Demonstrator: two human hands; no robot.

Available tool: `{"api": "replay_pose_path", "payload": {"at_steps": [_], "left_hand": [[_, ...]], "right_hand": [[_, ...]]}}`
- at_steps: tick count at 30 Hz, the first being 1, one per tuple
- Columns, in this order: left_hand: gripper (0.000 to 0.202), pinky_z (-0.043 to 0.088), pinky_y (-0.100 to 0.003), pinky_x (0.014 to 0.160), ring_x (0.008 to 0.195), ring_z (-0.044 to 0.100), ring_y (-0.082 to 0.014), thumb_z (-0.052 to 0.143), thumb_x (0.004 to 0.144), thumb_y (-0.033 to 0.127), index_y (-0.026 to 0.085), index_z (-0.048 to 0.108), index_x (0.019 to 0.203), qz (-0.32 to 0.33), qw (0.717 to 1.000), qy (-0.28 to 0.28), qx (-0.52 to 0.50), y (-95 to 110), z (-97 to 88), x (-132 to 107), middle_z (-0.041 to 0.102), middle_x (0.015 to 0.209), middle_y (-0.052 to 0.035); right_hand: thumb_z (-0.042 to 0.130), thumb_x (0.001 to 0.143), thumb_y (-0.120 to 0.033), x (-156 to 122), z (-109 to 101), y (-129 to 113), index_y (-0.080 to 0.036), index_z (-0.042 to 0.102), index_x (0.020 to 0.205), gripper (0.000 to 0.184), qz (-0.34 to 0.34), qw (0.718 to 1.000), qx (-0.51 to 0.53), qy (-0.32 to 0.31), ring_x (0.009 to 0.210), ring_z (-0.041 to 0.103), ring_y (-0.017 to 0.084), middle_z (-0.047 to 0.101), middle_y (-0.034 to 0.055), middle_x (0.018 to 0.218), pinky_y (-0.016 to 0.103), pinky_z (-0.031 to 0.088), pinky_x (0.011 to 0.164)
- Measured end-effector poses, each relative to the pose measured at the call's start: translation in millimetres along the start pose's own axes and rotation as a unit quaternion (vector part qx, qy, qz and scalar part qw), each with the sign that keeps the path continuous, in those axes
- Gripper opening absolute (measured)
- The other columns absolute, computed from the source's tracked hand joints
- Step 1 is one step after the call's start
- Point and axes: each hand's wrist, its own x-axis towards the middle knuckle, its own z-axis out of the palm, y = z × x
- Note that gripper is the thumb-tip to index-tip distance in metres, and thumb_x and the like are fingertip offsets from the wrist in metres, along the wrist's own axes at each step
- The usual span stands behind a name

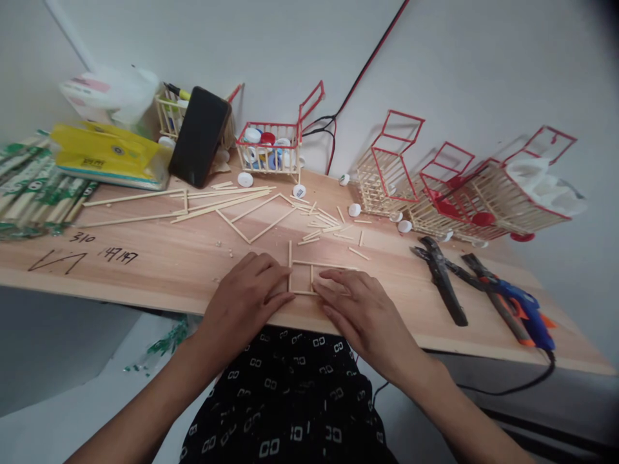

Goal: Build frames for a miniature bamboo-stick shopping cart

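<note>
Stick frame (312, 278) between left hand (249, 290) and right hand (365, 309), both touching it; cannot tell whether pinched. Beyond grip: loose sticks (326, 229), miniature carts (384, 174); rightward, hand tools (442, 280), glue gun (527, 312). Wooden tabletop (169, 264), pale wall (271, 45).

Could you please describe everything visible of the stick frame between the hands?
The stick frame consists of thin, pale, wooden-looking sticks: two long ones, roughly parallel, and two visible crosspieces, the left one jutting past the far long stick. It lies flat near the tabletop's front edge. The left hand appears to touch its left end; the right hand partly covers its right.
</note>
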Motion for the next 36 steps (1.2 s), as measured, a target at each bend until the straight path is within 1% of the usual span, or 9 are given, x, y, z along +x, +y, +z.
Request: {"api": "replay_pose_path", "payload": {"at_steps": [7,13,15,18,20,23,28,31,36], "left_hand": [[0.022,0.046,-0.034,0.081,0.092,0.054,-0.0207,0.065,0.084,0.028,0.020,0.062,0.103,-0.006,1.000,-0.006,0.007,1.3,0.0,0.5,0.062,0.096,-0.0034],[0.033,0.047,-0.036,0.085,0.097,0.053,-0.0218,0.066,0.083,0.031,0.017,0.060,0.112,-0.009,1.000,0.015,0.023,2.2,-0.2,0.5,0.062,0.101,-0.0057],[0.041,0.047,-0.039,0.088,0.101,0.051,-0.0235,0.065,0.083,0.033,0.016,0.057,0.119,-0.001,0.999,0.017,0.043,3.7,-0.3,0.6,0.061,0.107,-0.0081],[0.045,0.046,-0.042,0.091,0.106,0.049,-0.0255,0.064,0.085,0.033,0.014,0.055,0.124,0.012,0.997,0.022,0.069,6.4,-0.6,0.5,0.058,0.114,-0.0110],[0.042,0.046,-0.042,0.092,0.107,0.048,-0.0257,0.063,0.085,0.033,0.013,0.056,0.122,0.020,0.996,0.038,0.072,7.3,-0.4,0.1,0.059,0.113,-0.0115],[0.035,0.047,-0.041,0.090,0.103,0.050,-0.0241,0.061,0.086,0.032,0.014,0.059,0.116,0.022,0.996,0.061,0.054,6.7,0.3,-0.6,0.061,0.108,-0.0101],[0.018,0.047,-0.037,0.086,0.095,0.052,-0.0209,0.052,0.091,0.021,0.016,0.061,0.105,0.008,0.998,0.063,0.019,5.5,-0.1,-0.4,0.063,0.099,-0.0076],[0.016,0.045,-0.036,0.084,0.092,0.053,-0.0197,0.047,0.093,0.017,0.017,0.063,0.098,0.002,0.998,0.057,0.007,5.7,-0.3,-0.3,0.064,0.094,-0.0064],[0.016,0.045,-0.033,0.078,0.084,0.053,-0.0183,0.049,0.092,0.018,0.017,0.064,0.090,-0.009,0.997,0.073,0.011,5.8,0.7,-1.8,0.064,0.083,-0.0049]], "right_hand": [[0.048,0.095,-0.024,-0.1,-1.2,2.0,-0.023,0.058,0.124,0.031,-0.001,1.000,0.002,-0.004,0.117,0.050,0.023,0.058,0.0081,0.128,0.043,0.044,0.093],[0.053,0.093,-0.032,4.1,-4.4,25.5,-0.019,0.050,0.133,0.043,0.014,0.998,-0.004,0.063,0.121,0.049,0.025,0.055,0.0120,0.131,0.046,0.042,0.100],[0.053,0.093,-0.035,4.7,-3.0,29.5,-0.019,0.044,0.139,0.050,0.014,0.998,-0.016,0.059,0.127,0.045,0.026,0.052,0.0123,0.137,0.048,0.040,0.103],[0.051,0.093,-0.038,4.4,1.3,24.5,-0.018,0.034,0.146,0.059,0.008,0.999,-0.035,0.022,0.139,0.032,0.027,0.042,0.0121,0.147,0.050,0.035,0.107],[0.049,0.093,-0.039,5.0,4.4,16.1,-0.017,0.030,0.148,0.062,0.006,0.999,-0.043,-0.006,0.143,0.024,0.026,0.036,0.0118,0.151,0.049,0.033,0.109],[0.048,0.093,-0.042,8.9,8.4,3.3,-0.015,0.029,0.149,0.065,-0.003,0.998,-0.049,-0.031,0.144,0.020,0.025,0.032,0.0113,0.154,0.048,0.031,0.111],[0.048,0.092,-0.047,18.7,13.4,-8.0,-0.009,0.031,0.147,0.069,-0.010,0.997,-0.060,-0.044,0.144,0.021,0.026,0.028,0.0132,0.155,0.046,0.027,0.114],[0.046,0.092,-0.049,21.0,16.6,-10.4,-0.009,0.034,0.146,0.068,-0.016,0.997,-0.062,-0.048,0.144,0.022,0.027,0.029,0.0138,0.154,0.047,0.026,0.114],[0.043,0.093,-0.050,19.4,23.7,-10.7,-0.012,0.032,0.148,0.067,-0.026,0.997,-0.059,-0.048,0.143,0.025,0.027,0.031,0.0121,0.154,0.048,0.024,0.115]]}}
